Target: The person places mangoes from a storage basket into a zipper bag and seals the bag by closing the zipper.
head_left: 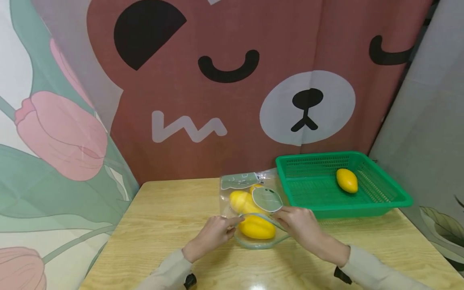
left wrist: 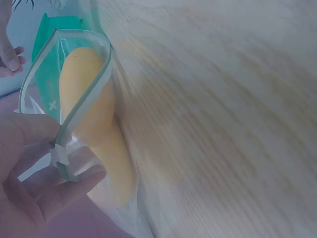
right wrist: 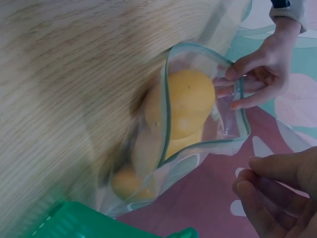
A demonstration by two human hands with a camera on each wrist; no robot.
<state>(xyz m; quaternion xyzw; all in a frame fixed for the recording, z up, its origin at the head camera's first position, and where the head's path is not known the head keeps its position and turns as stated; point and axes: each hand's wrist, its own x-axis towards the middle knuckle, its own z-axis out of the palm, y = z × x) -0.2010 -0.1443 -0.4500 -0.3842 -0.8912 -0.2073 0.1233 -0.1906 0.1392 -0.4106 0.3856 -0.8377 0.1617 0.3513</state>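
Across the far side hangs a brown bear-print curtain [head_left: 232,161], with a tulip-print curtain [head_left: 61,133] at left and a pale grey curtain [head_left: 417,121] at right. Before them stands a table [head_left: 174,209] with a glossy, light wood-grain top. A green plastic basket [head_left: 348,212], oblong with perforated walls, occupies its far right. One smooth yellow fruit [head_left: 346,180], an oval tapering at the end, lies inside toward the basket's right.

Just left of the basket, mid-table, lies a clear plastic zip bag [head_left: 253,246], its greenish-edged mouth gaping toward the near side. Printed green patches [head_left: 268,199] on its film partly cover the contents: at least three plump yellow fruits [head_left: 257,227], one at the mouth, the others farther in.

The right hand [head_left: 299,225] is beside the mouth's right, fingers loosely bent and apart from the rim, holding nothing. The left hand [head_left: 214,233] pinches the rim's left end between thumb and fingers, at a small whitish slider [left wrist: 60,154].
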